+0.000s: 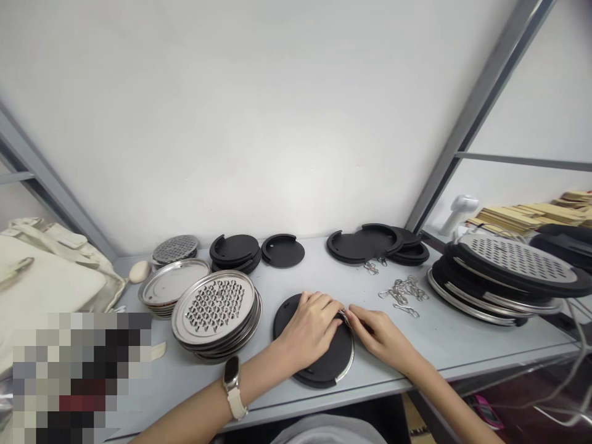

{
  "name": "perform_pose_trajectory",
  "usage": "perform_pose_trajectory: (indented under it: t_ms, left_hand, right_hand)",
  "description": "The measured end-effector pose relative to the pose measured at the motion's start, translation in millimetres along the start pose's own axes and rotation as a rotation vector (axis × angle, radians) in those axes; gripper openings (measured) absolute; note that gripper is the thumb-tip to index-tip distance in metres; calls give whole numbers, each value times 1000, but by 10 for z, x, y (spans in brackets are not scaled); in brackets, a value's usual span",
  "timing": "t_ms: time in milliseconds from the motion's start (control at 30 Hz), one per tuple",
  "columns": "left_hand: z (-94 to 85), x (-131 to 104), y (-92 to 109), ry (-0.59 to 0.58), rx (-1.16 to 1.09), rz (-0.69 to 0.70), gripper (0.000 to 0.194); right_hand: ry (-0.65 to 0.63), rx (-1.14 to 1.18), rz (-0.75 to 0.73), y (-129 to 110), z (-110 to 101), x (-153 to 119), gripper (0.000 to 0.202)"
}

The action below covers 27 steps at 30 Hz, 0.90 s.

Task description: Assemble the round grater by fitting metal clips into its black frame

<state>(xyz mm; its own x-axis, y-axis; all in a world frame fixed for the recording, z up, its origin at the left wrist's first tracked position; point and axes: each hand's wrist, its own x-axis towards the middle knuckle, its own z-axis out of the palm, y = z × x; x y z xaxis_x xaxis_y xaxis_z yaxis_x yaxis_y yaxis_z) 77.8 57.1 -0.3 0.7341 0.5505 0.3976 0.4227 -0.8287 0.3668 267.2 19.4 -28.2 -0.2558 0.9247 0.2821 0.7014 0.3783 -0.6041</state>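
Note:
A round black disc (319, 373) lies on the table at the front middle, with a shiny metal rim (348, 365) showing along its right side. My left hand (311, 325) lies across the disc, its fingers curled together at the disc's upper right edge. At that same edge, the fingertips of my right hand (378, 333) are pinched together near the left fingertips. A small glint of metal shows there, but I cannot make out what the right fingers hold. Several wire clips (405, 290) are scattered behind and right of my right hand.
Left of the disc stand a stack of metal grater discs (217, 308) and a stack of metal plates (174, 282). Black round holders (283, 251) lie along the wall. A tall stack of assembled discs (518, 262) stands at right. A beige bag (50, 277) lies far left.

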Motion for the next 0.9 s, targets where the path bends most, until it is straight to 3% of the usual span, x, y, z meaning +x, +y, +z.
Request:
perform_pose_trajectory:
  t_ms: [433, 900]
  left_hand:
    - [-6, -5, 15, -12, -9, -13, 24]
    - [-8, 0, 18, -31, 28, 6, 18]
  right_hand:
    - [0, -11, 1, 11, -4, -22, 33]
    - [53, -5, 12, 20, -10, -14, 34]
